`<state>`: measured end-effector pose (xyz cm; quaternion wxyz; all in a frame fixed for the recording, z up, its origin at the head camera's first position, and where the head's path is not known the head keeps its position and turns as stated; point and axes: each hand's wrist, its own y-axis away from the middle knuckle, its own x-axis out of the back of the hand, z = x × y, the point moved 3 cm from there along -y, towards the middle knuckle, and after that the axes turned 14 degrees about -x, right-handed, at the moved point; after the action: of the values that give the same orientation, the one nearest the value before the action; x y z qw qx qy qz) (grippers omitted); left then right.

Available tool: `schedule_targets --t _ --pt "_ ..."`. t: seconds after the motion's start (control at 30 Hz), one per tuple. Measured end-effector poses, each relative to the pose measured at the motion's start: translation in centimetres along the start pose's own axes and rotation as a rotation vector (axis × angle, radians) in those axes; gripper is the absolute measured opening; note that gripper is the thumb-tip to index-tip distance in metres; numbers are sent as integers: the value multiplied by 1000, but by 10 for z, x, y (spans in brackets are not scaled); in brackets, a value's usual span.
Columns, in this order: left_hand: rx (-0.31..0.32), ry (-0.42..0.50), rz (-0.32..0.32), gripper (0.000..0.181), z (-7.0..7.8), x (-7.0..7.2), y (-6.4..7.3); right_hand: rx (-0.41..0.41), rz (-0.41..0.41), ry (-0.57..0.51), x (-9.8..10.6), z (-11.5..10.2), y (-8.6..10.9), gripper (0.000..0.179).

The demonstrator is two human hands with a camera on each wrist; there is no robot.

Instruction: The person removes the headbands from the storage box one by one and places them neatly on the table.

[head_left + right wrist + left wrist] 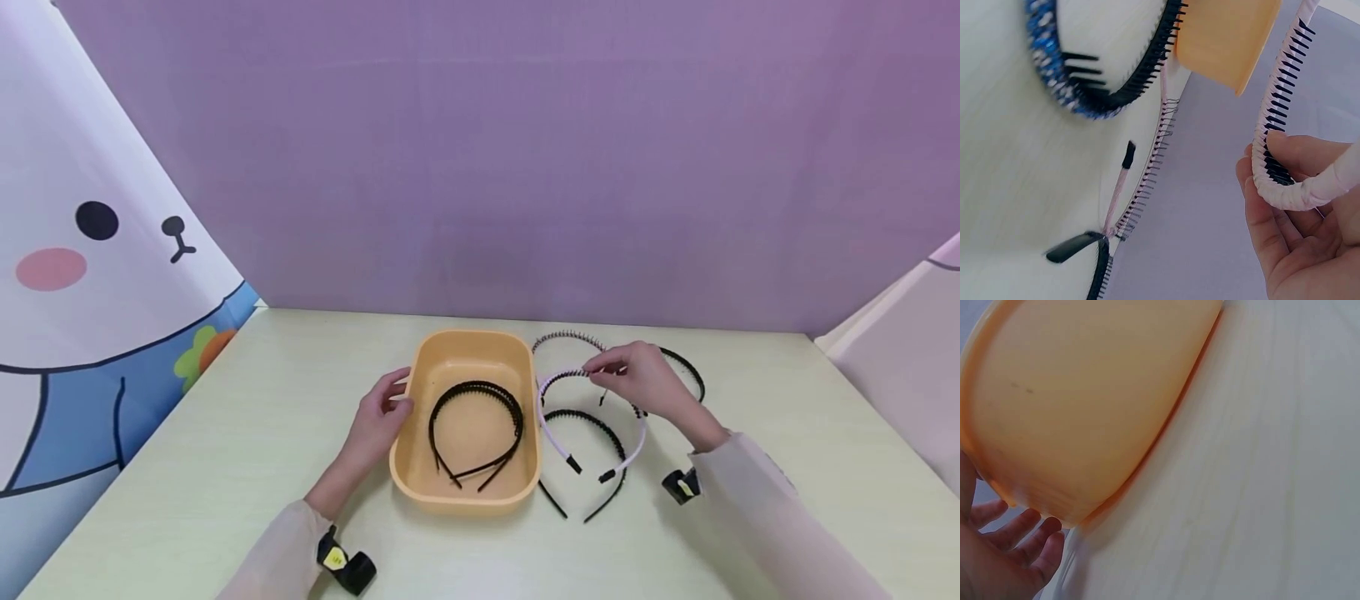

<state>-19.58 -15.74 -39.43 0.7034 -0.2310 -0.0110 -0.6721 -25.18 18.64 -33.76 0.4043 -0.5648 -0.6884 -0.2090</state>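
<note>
My right hand [637, 379] pinches a pale lilac headband [640, 442] at its curved top, its black-tipped ends pointing down. Black comb teeth line the inside of this lilac band [1261, 125] in the right wrist view. Against the outer left wall of a light orange plastic box [420, 492] rests my left hand [382, 417], fingers loosely bent. The left wrist view has fingertips [1022, 525] touching the end of the box. Inside lie thin black headbands [480, 385], overlapping each other.
Right of the box lie a black toothed headband [617, 446], a thin spiky one [566, 334] and another black band [693, 372]. Close by in the right wrist view is a sparkly blue band [1041, 50] with black teeth. A purple backdrop [480, 192] stands behind the table.
</note>
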Motion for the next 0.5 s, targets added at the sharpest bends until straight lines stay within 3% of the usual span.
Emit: schedule_targets --t 0.5 --pt "11 -18 -8 47 -1 0 -1 18 44 52 10 15 14 13"
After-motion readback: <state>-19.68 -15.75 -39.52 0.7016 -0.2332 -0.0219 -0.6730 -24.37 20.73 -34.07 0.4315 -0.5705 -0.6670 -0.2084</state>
